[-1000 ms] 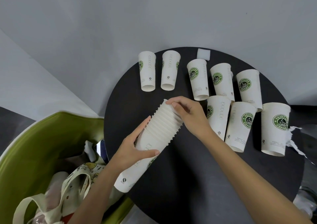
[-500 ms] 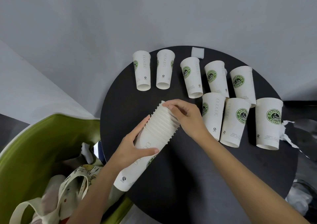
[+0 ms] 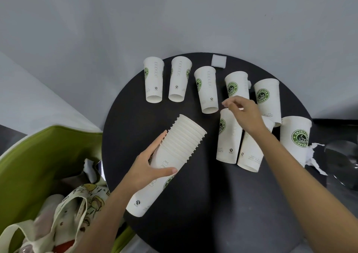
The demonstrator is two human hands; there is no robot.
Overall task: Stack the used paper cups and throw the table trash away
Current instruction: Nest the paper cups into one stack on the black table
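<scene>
Paper-cup stack [image 3: 184, 142], gripped round by the left hand [image 3: 147, 169], tilts mouth-up for nesting; right of it, the right hand [image 3: 245, 115] hovers loosely curled, empty.

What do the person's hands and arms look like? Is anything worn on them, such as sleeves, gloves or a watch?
Both are bare. The left hand and the right hand wear no gloves, and no ring shows on the visible fingers. The left forearm and the right forearm are uncovered down to the picture's edge: no sleeve, watch or bracelet shows.
</scene>
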